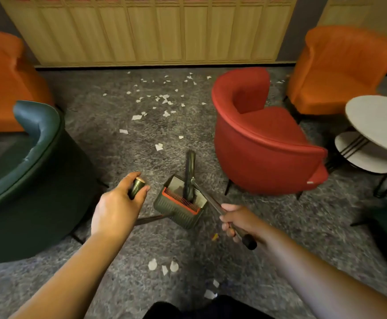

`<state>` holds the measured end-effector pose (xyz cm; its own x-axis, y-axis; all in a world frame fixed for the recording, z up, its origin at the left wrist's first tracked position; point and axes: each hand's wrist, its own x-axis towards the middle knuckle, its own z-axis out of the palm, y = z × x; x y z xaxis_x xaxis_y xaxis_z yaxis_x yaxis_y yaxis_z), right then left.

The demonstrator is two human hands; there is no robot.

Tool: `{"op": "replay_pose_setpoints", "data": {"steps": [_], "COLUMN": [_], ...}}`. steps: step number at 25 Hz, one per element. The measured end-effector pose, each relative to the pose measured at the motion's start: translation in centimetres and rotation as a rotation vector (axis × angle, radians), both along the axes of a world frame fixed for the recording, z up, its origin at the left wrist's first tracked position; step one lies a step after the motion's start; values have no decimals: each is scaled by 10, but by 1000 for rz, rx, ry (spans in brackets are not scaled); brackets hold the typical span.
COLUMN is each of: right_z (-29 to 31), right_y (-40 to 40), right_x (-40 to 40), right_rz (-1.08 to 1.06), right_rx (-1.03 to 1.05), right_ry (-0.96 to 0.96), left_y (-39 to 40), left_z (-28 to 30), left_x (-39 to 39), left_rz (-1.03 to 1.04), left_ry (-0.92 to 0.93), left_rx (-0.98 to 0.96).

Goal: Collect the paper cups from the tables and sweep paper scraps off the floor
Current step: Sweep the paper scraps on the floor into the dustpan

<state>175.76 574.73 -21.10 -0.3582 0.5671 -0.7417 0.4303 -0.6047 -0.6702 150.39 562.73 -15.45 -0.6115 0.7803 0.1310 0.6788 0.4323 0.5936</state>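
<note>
Both bare forearms reach forward from the bottom of the view toward the dark green dustpan with the red comb edge [178,202]. The left hand [116,206] lies just left of the dustpan, back of the hand up, its fingers and thumb curled round the top end of a dark green cylindrical handle [136,187]. The right hand [238,221] lies just right of the dustpan, nearer the body, its fingers wrapped round a thin dark metal rod with a black end cap [229,218].
</note>
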Motion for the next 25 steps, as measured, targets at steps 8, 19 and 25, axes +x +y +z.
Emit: {"op": "replay_pose_setpoints", "data": {"steps": [8,19,25], "right_z": [-13,-14,-25], "right_y": [173,405,578], "right_x": [-150,-304,-360], "right_rz": [60,-95,-151], "right_rx": [16,-74,-87], "right_ry": [-13,-12,9], "left_y": [170,433,611], "left_z": [-20,-28,-40], "left_x": [-154,-325,-380], "left_rz": [4,-103,-116], "left_ry": [-43,5,25], "left_rx": [8,2,-50]}}
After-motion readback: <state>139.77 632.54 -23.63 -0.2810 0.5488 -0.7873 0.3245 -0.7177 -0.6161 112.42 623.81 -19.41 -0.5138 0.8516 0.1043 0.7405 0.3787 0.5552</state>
